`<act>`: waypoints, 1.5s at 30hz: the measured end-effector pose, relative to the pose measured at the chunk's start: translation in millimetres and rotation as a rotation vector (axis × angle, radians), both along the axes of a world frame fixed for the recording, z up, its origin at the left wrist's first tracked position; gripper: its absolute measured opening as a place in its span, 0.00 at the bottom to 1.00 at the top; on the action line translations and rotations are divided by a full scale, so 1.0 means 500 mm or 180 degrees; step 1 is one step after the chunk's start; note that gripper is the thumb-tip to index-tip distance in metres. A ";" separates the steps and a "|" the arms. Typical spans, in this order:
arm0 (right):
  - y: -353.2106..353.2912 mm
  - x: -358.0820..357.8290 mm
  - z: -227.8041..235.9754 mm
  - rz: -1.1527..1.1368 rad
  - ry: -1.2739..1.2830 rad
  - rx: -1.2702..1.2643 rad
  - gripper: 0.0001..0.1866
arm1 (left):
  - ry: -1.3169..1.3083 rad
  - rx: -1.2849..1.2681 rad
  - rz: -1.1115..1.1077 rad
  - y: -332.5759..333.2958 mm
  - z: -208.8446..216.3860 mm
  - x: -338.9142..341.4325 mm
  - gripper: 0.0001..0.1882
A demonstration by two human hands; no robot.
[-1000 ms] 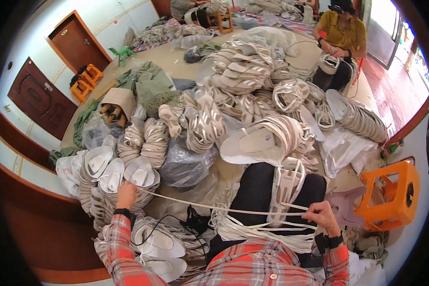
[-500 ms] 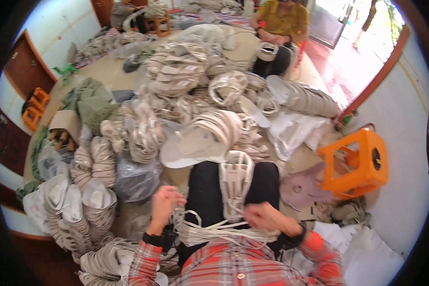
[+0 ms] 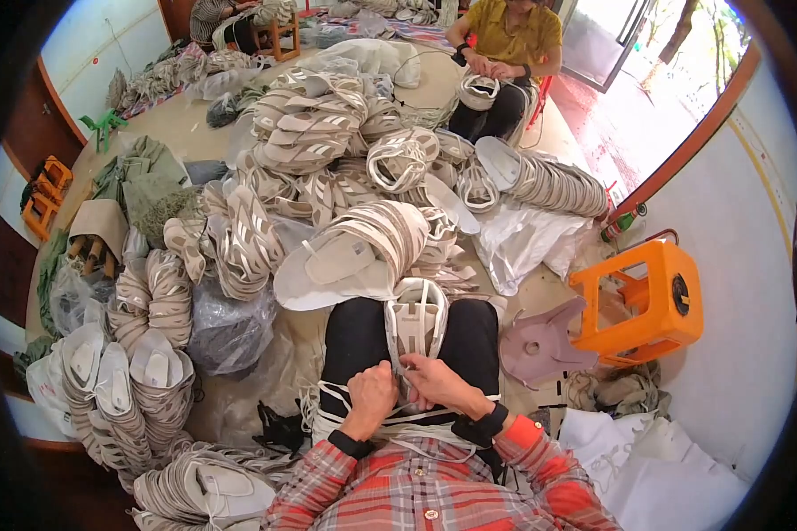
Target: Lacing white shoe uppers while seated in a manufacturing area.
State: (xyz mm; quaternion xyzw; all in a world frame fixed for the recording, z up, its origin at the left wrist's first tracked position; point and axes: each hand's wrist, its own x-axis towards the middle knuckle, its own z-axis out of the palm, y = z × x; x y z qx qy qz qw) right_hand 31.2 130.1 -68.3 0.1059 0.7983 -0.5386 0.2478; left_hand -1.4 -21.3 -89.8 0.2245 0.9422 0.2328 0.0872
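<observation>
A beige and white shoe upper (image 3: 414, 326) lies between my thighs, its open collar pointing away from me. My left hand (image 3: 373, 400) is closed at the left edge of its near end, the fingertips partly hidden. From the right, my right hand (image 3: 440, 382) pinches the same near end with bent fingers. Loops of white cord (image 3: 332, 389) lie across my lap, under and around my wrists. What the fingertips do with the cord cannot be made out. Just beyond my knees is a stack of shoe uppers (image 3: 363, 248) with pale soles.
Bundled uppers (image 3: 164, 380) crowd the floor at left, with a larger heap (image 3: 314, 133) ahead. An orange plastic stool (image 3: 651, 301) and a mauve plastic piece (image 3: 545, 341) are at right. White sheeting (image 3: 673, 465) lies at lower right. Another person (image 3: 505, 53) works on an upper beyond.
My left hand has moved right to the upper, and my right hand has moved left and away from me. Both now meet at its near end. The view has shifted slightly.
</observation>
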 end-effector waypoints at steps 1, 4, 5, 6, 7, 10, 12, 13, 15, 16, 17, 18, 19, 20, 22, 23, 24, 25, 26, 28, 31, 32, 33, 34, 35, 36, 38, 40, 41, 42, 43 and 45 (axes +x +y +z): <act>0.001 -0.003 0.021 -0.0261 -0.0501 -0.0633 0.20 | 0.0002 0.0001 0.0000 -0.001 -0.002 0.000 0.05; 0.011 -0.002 0.002 -0.0402 -0.0719 -0.1340 0.19 | 0.0038 0.0180 0.0007 -0.001 -0.016 0.000 0.06; 0.011 -0.001 -0.003 -0.0407 -0.0718 -0.1336 0.19 | 0.0031 0.0223 0.0133 0.005 -0.018 0.001 0.06; 0.011 0.000 -0.008 -0.0451 -0.0742 -0.1560 0.20 | 0.0025 0.0267 0.0262 0.009 -0.020 0.002 0.07; 0.008 -0.001 -0.003 -0.0491 -0.0773 -0.1787 0.21 | 0.0019 0.0267 0.0265 0.010 -0.020 0.004 0.07; 0.009 -0.027 0.024 0.0058 -0.0633 -0.0738 0.18 | -0.0011 0.0291 0.0429 0.010 -0.021 0.009 0.08; 0.011 -0.046 -0.014 0.0568 -0.0380 -0.0264 0.15 | 0.0077 0.0324 0.0412 0.012 -0.023 0.013 0.08; 0.009 -0.062 -0.013 0.1108 -0.0124 0.0204 0.13 | 0.0077 0.0317 0.0416 0.011 -0.021 0.014 0.08; 0.019 -0.091 -0.003 0.1325 -0.0649 0.0220 0.10 | 0.0019 0.0151 0.0340 0.007 -0.020 0.017 0.07; 0.021 -0.103 -0.003 0.1603 -0.0492 0.0452 0.10 | 0.0028 0.0150 0.0339 0.004 -0.017 0.021 0.07; 0.024 -0.113 -0.008 0.1873 -0.0335 0.0684 0.11 | -0.0025 -0.0060 0.0222 0.001 -0.013 0.025 0.07; 0.027 -0.122 -0.012 0.1862 -0.0332 0.0682 0.11 | -0.0080 -0.0270 0.0099 0.000 -0.011 0.029 0.07; 0.024 -0.131 -0.011 0.1951 -0.0415 0.0692 0.11 | -0.0078 -0.0275 0.0105 0.000 -0.014 0.032 0.07; 0.022 -0.137 -0.010 0.2036 -0.0501 0.0700 0.11 | -0.0027 -0.0260 -0.0020 0.004 -0.022 0.034 0.07; 0.017 -0.142 0.003 0.2155 -0.0395 0.0818 0.11 | 0.0011 -0.0248 -0.0152 0.011 -0.034 0.031 0.06; 0.013 -0.142 0.008 0.2274 -0.0286 0.0940 0.11 | -0.0085 -0.0232 -0.0113 0.016 -0.039 0.025 0.07; 0.010 -0.137 -0.008 0.2273 -0.0298 0.0931 0.11 | -0.0182 -0.0218 -0.0074 0.019 -0.044 0.021 0.08; 0.006 -0.134 -0.020 0.2156 -0.0188 0.1040 0.11 | -0.0180 -0.0217 -0.0094 0.021 -0.041 0.011 0.08; 0.008 -0.131 -0.030 0.2039 -0.0078 0.1148 0.12 | -0.0513 0.0022 0.0139 0.020 -0.038 0.000 0.09; 0.016 -0.125 -0.029 0.1876 -0.0188 0.0992 0.09 | -0.0857 0.0249 0.0367 0.016 -0.037 -0.011 0.10; 0.005 -0.095 -0.034 0.1702 0.0659 0.1389 0.06 | -0.1055 0.0513 0.0428 0.014 -0.039 -0.017 0.12; 0.003 -0.087 -0.035 0.1642 0.1626 0.1942 0.05 | -0.1052 0.0506 0.0412 0.011 -0.035 -0.012 0.12; 0.010 -0.079 -0.034 0.1619 0.1624 0.1943 0.05 | -0.0973 0.0618 0.0373 0.005 -0.028 0.000 0.12; 0.005 -0.079 0.006 0.1501 0.1857 0.2339 0.07 | -0.0890 0.0723 0.0370 -0.003 -0.021 0.005 0.13; 0.009 -0.075 0.053 0.1348 0.2065 0.2761 0.09 | -0.0892 0.0721 0.0348 0.002 -0.006 0.006 0.13; 0.053 -0.083 0.104 0.0785 0.2277 0.2801 0.09 | -0.0604 0.0538 0.0199 0.014 0.013 0.014 0.13; 0.087 -0.094 0.184 0.0198 0.2474 0.2800 0.11 | -0.0299 0.0046 -0.0045 0.024 0.017 0.022 0.14; 0.097 -0.101 0.226 -0.1590 0.1152 -0.1658 0.14 | -0.0333 -0.0052 -0.0127 0.026 -0.008 0.012 0.15; 0.089 -0.088 0.183 -0.1305 0.1296 -0.2870 0.11 | -0.0397 -0.0168 -0.0182 0.027 -0.008 0.009 0.15; 0.072 -0.081 0.143 -0.1509 0.1061 -0.3283 0.10 | -0.0621 -0.0138 -0.0212 0.022 -0.007 0.005 0.14; 0.051 -0.074 0.128 -0.1711 0.0816 -0.3686 0.09 | -0.0613 -0.0129 -0.0237 0.015 -0.005 -0.003 0.14; 0.031 -0.047 0.105 -0.1795 0.0567 -0.3816 0.08 | -0.1231 0.0702 -0.1037 -0.021 -0.006 -0.017 0.12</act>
